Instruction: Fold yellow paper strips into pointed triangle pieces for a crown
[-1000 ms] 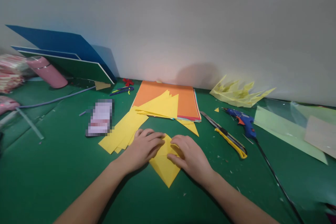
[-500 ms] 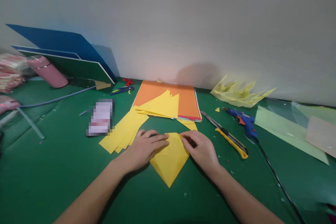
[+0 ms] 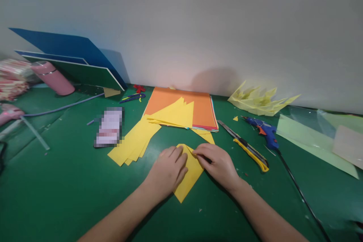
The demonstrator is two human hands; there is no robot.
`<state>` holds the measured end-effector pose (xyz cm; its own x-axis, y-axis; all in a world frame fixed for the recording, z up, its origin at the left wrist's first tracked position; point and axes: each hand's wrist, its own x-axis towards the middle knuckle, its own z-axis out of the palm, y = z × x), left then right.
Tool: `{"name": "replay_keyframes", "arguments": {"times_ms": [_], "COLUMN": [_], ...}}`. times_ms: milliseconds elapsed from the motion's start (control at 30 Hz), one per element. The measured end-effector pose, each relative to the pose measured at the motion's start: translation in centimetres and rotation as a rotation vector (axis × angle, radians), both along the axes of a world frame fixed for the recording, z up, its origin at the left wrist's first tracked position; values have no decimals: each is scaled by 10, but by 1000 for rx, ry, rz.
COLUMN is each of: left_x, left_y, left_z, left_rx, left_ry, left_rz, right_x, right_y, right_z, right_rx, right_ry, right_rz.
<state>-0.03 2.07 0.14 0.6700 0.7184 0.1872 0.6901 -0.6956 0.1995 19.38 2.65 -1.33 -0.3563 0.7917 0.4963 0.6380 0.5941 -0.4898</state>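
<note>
Leftmost I note the phone [image 3: 109, 126] lying flat on the desk [image 3: 65, 185], and just beside it yellow strips [image 3: 133, 141] fanned out, which I'd guess makes single ones easier to lift. The left hand [image 3: 168, 168] lies over the left side of the folded paper [image 3: 189, 179], fingers slightly spread and gripping nothing, I judge to pin it down. That paper rests on the desk between both hands. The right hand [image 3: 217, 163] has its fingers drawn narrow, pinching the upper right edge, probably for control. Farther right, the knife [image 3: 249, 153] and glue gun [image 3: 266, 133] lie clear of the hands.
</note>
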Motion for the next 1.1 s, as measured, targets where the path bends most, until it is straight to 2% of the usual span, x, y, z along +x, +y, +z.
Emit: {"name": "replay_keyframes", "arguments": {"times_ms": [200, 533, 1100], "left_x": [-1, -1, 0], "left_y": [-1, -2, -3], "left_z": [-4, -9, -9], "left_rx": [-17, 0, -23], "left_ry": [-78, -34, -12], "left_rz": [26, 69, 91], "right_x": [6, 10, 9], "right_y": [2, 5, 4], "right_z": [0, -1, 2], "right_rx": [57, 132, 157], "right_ry": [-102, -174, -255], "right_rz": [82, 135, 145]}}
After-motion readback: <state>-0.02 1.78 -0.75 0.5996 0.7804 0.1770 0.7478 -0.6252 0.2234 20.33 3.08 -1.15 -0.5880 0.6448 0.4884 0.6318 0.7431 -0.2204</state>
